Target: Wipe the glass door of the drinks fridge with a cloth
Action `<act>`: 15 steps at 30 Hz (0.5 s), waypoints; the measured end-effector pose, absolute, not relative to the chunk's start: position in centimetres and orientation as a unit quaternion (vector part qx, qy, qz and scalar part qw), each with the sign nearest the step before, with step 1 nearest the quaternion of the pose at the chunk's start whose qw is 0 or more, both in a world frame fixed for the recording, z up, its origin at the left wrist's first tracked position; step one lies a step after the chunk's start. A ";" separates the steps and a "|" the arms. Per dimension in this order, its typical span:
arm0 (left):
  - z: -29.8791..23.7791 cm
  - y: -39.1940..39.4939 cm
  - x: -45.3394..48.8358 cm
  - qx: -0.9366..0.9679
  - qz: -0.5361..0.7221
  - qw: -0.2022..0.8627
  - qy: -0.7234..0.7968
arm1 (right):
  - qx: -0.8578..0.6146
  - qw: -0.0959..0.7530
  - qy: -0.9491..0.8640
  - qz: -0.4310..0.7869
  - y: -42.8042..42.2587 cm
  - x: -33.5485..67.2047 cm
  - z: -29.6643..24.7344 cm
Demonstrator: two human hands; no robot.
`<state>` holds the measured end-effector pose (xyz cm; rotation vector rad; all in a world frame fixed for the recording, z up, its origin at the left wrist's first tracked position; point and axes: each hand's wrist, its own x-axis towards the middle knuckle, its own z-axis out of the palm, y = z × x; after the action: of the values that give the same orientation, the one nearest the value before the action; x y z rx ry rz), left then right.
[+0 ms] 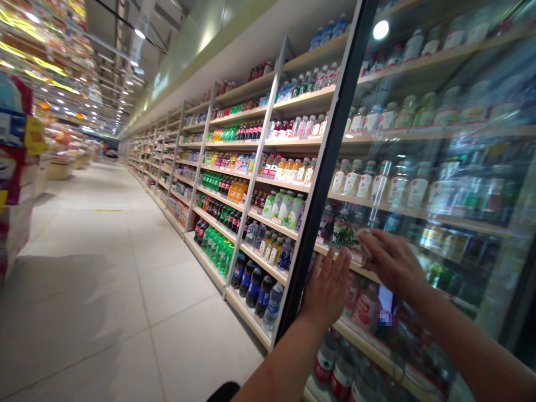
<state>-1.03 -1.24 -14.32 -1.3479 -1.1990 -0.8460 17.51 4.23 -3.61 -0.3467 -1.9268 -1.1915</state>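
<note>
A glass cooler door (419,139) with a dark frame (320,173) fills the right side. My left hand (326,285) lies flat on the glass beside the frame, fingers stretched upward and nothing in it. To its right, my right hand (396,265) presses a small crumpled cloth (364,245) against the pane; most of the cloth is hidden under the fingers. Behind the glass stand rows of bottles (368,178), partly blurred by reflections.
Open shelves (259,145) of drinks run away to the left of the door, with large dark bottles (255,285) at the bottom. A tiled floor (113,301) forms the aisle. Stacked packaged goods (17,151) stand at the far left.
</note>
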 end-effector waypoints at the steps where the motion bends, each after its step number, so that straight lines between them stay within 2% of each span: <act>1: -14.3 -1.2 -1.1 -0.565 -0.355 0.545 -0.507 | -0.160 0.443 -0.746 -0.471 4.8 18.6 -3.1; 3: -14.4 -1.2 -1.1 -0.562 -0.353 0.549 -0.508 | -0.215 0.530 -0.677 -0.463 5.9 20.8 -2.4; 5: -14.5 -1.2 -1.0 -0.562 -0.355 0.549 -0.506 | -0.252 0.581 -0.621 -0.461 6.7 22.6 -3.4; 7: -14.5 -1.2 -1.0 -0.564 -0.357 0.547 -0.505 | -0.254 0.557 -0.633 -0.475 7.1 24.0 -5.8; 11: -14.4 -1.3 -1.0 -0.563 -0.355 0.546 -0.508 | -0.185 0.391 -0.763 -0.481 7.3 27.2 -10.4; 13: -14.4 -1.3 -1.0 -0.565 -0.354 0.545 -0.508 | -0.217 0.412 -0.756 -0.461 7.8 29.3 -10.9; 15: -14.4 -1.3 -1.0 -0.566 -0.355 0.545 -0.508 | -0.293 0.515 -0.692 -0.413 8.5 31.2 -10.8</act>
<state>-0.97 -1.34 -14.35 -1.3426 -1.2041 -0.8412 31.16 8.45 -10.81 -0.7032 -1.6620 -0.9911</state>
